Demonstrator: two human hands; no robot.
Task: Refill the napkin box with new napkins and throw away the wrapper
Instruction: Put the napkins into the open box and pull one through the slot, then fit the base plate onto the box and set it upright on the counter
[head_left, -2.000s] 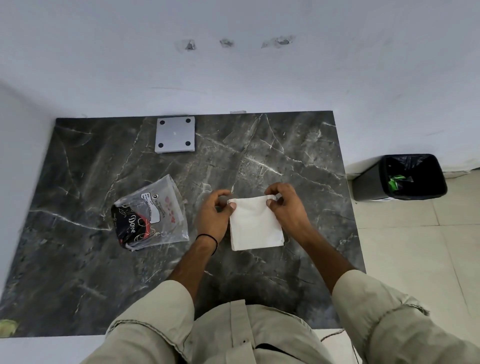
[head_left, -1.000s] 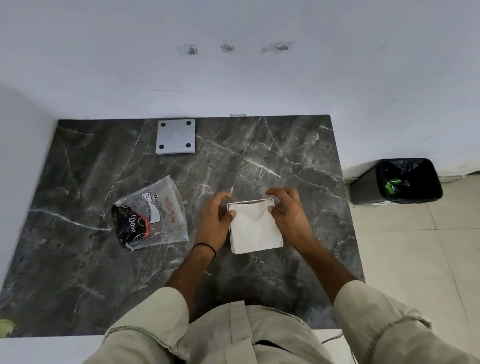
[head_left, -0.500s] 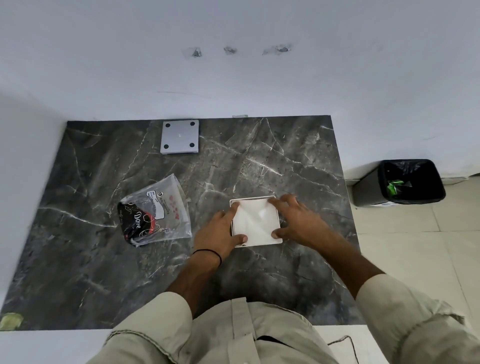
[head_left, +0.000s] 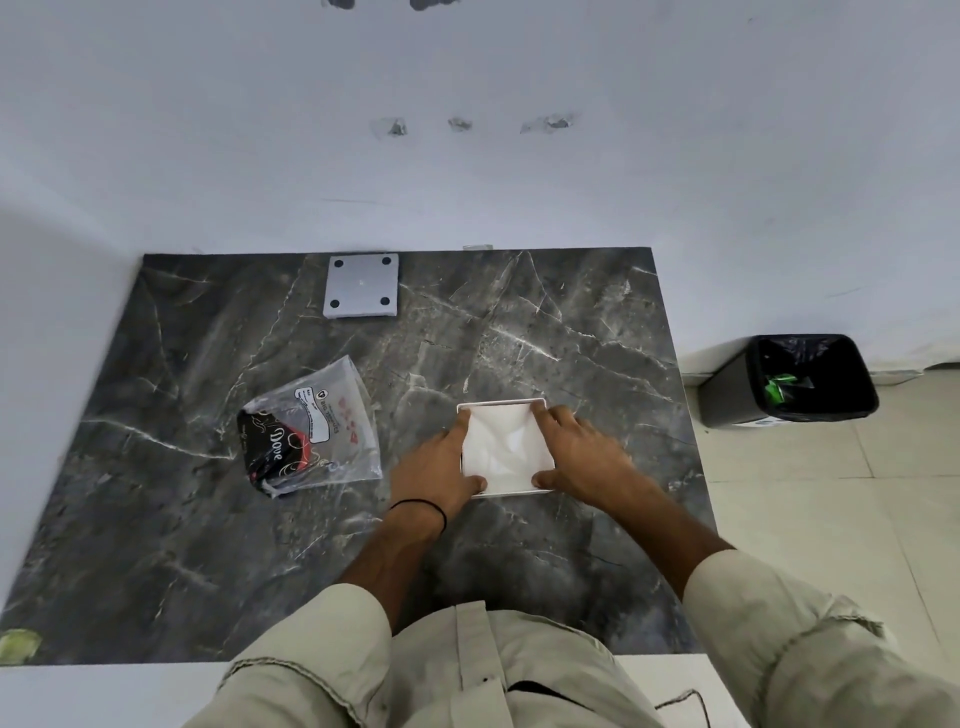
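Note:
A white square napkin box (head_left: 519, 403) sits on the dark marble table (head_left: 208, 545), with a stack of white napkins (head_left: 503, 441) lying inside it. My left hand (head_left: 439, 470) spans the box's left side, fingertips at the far left corner and thumb on the near rim. On the other side, my right hand (head_left: 584, 457) holds the box the same way, its fingers at the far right corner and its thumb at the near right corner. The clear plastic wrapper (head_left: 311, 428) with black and red print lies flat on the table, left of my left hand.
A grey square plate (head_left: 362, 285) with black dots at its corners lies at the table's back edge by the wall. A black bin (head_left: 727, 395) with a dark liner and green scraps inside stands on the tiled floor to the right of the table.
The napkin stack, held upright between both hands two seconds ago, has gone down into the box. My hands have spread and now lie along the box's two sides.

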